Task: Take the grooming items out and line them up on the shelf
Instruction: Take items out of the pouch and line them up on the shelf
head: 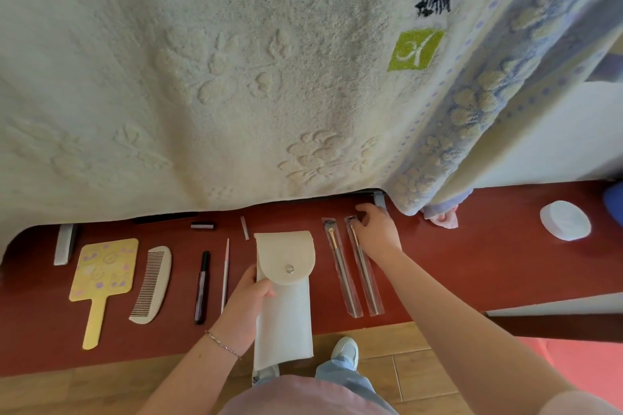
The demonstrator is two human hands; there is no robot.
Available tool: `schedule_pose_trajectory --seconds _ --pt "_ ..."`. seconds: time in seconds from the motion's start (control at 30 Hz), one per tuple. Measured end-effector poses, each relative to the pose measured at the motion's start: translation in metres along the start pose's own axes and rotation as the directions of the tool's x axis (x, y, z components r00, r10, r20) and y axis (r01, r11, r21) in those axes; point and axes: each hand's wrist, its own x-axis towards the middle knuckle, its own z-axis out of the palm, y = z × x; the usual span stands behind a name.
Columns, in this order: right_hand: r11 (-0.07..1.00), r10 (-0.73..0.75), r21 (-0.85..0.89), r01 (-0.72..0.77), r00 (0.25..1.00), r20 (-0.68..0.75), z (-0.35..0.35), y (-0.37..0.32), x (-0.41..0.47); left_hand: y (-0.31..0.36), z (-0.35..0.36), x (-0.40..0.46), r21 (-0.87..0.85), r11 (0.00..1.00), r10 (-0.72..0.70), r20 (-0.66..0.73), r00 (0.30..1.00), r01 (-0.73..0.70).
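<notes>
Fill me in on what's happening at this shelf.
A person is laying grooming items in a row on a red shelf. The left hand grips a white snap-flap pouch, which overhangs the shelf's front edge. The right hand touches the top of a sleeved makeup brush, beside a second sleeved brush. Already laid out: a yellow hand mirror, a comb, a dark pen-like item and a slim file.

Left hand point(251, 293): forearm reaching forward, fingers curled in a grip.
Right hand point(377, 229): arm extended, fingertips pinching downward.
</notes>
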Motion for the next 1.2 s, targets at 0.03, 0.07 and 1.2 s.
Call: schedule_pose_trajectory --seconds 0.03,0.07,1.2 --pt "1.000 0.011 0.018 -0.010 0.999 -0.035 -0.003 0.000 -0.001 0.001 0.000 0.000 -0.006 1.000 -0.001 -0.003 1.000 0.001" --pt "0.998 0.024 0.052 -0.020 0.997 -0.072 -0.007 -0.002 -0.004 0.002 0.001 0.000 -0.016 1.000 0.004 0.001 1.000 -0.004" --pt "0.753 -0.656 -0.027 0.657 0.754 0.028 0.021 -0.034 -0.100 0.018 0.008 -0.004 -0.204 0.979 0.039 0.061 0.997 -0.025"
